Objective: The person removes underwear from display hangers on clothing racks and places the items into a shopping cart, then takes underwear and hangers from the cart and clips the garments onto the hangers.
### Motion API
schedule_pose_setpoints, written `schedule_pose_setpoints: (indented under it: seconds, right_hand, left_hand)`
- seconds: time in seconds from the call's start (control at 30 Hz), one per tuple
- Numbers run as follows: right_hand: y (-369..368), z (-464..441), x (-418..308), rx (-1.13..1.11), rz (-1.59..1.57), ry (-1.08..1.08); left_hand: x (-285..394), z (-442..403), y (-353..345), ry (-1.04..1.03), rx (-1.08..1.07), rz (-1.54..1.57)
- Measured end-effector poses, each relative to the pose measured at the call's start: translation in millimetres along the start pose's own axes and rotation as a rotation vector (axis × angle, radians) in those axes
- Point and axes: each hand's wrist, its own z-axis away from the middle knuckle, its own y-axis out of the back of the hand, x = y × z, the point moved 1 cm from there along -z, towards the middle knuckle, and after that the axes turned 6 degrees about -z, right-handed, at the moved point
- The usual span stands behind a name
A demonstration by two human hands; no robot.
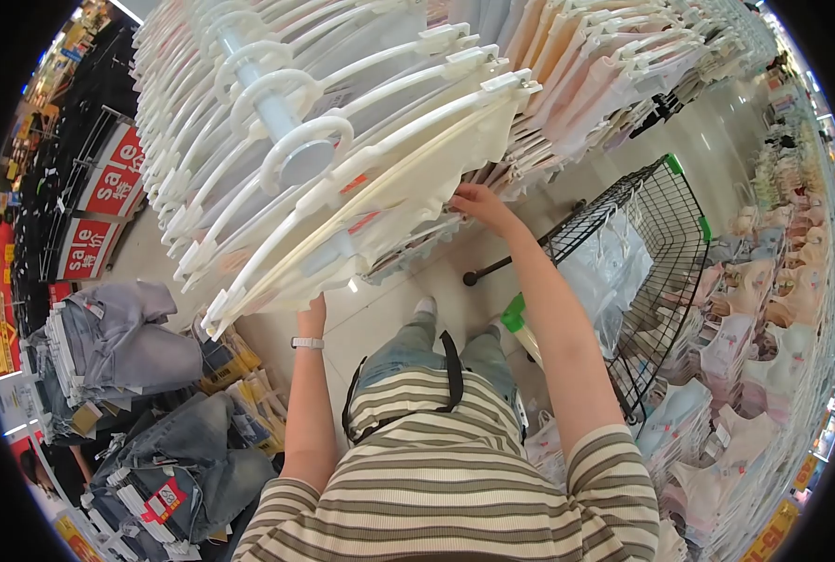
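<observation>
Two hands at the cream garment (441, 173) on a white hanger (319, 195): pinching its edge with right grip (457, 198); cannot tell left grip (315, 307), mostly hidden.

Both arms are extended forward from the torso, with the forearms bared. The left arm (310, 417) is held nearly straight ahead; beyond its wrist (308, 344), the left grip (313, 314) is mostly hidden, so its fingers cannot be made out. The right arm (558, 323) is reached farther out and angled inward. The right grip (478, 204) is held with bent fingers, the fingertips partly obscured and their closure unclear.
</observation>
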Motion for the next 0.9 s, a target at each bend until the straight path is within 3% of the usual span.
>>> schedule_pose_setpoints:
  seconds: [0.1,0.27,0.4,0.47,0.6,0.77,0.83,0.9]
  right_hand:
    - [1.6,-6.1,11.6,-0.009,-0.004,-0.051]
    - [-3.1,-10.5,22.5,0.037,-0.047,0.062]
    - [-5.9,-11.7,25.9,0.049,-0.040,0.085]
    - [-6.9,-14.0,31.0,0.055,-0.024,0.109]
    - [-11.5,-7.1,25.8,0.039,-0.007,0.101]
    - [-15.4,-13.2,38.4,0.080,-0.068,0.136]
    - [-18.9,-12.9,38.0,0.091,-0.069,0.145]
    - [-22.1,-11.0,39.0,0.125,-0.090,0.139]
  left_hand:
    - [-0.7,0.2,-2.1,-0.038,0.027,-0.081]
    - [7.7,2.7,0.9,-0.003,-0.043,-0.222]
    - [82.0,15.8,23.9,-0.023,-0.163,-0.494]
    - [79.9,15.5,18.6,-0.119,-0.089,-0.518]
    - [43.6,12.1,-11.9,-0.290,0.199,-0.291]
    - [31.8,5.2,-16.3,-0.055,0.013,-0.042]
    - [46.2,4.5,-13.7,0.016,0.078,0.129]
    - [64.9,5.6,-4.1,0.021,-0.005,0.096]
